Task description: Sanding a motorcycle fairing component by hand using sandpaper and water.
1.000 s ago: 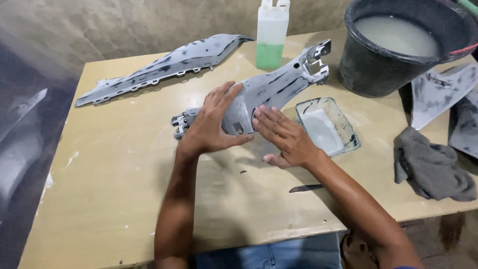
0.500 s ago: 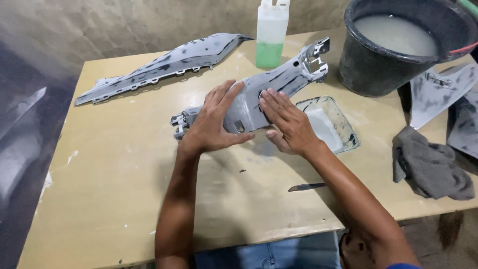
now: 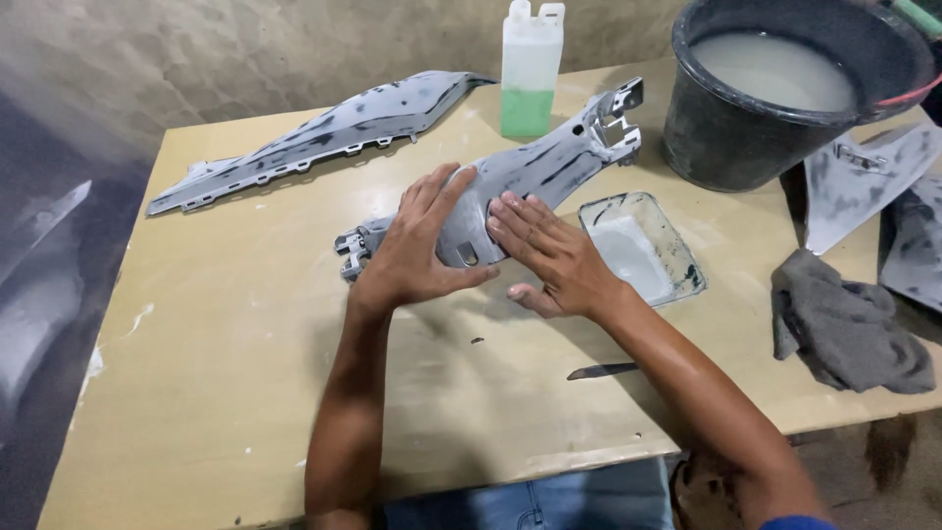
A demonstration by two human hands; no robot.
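Big black bucket of milky water [image 3: 800, 93] sits off past the right hand [image 3: 549, 257]. Both it and the left hand [image 3: 417, 245] lie flat, fingers spread, on the long grey plastic fairing panel [image 3: 535, 172] on the table. Panel's surface looks partly rubbed down, dark streaks left.

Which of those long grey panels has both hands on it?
The nearer grey panel, under the left hand and right hand. The far panel lies untouched.

Mid part of grey panel [image 3: 549, 167] is covered by left hand [image 3: 417, 245] & right hand [image 3: 549, 260]. Bucket [image 3: 726, 147] is cut off at top edge; right-side grey pieces [image 3: 863, 182] cropped.
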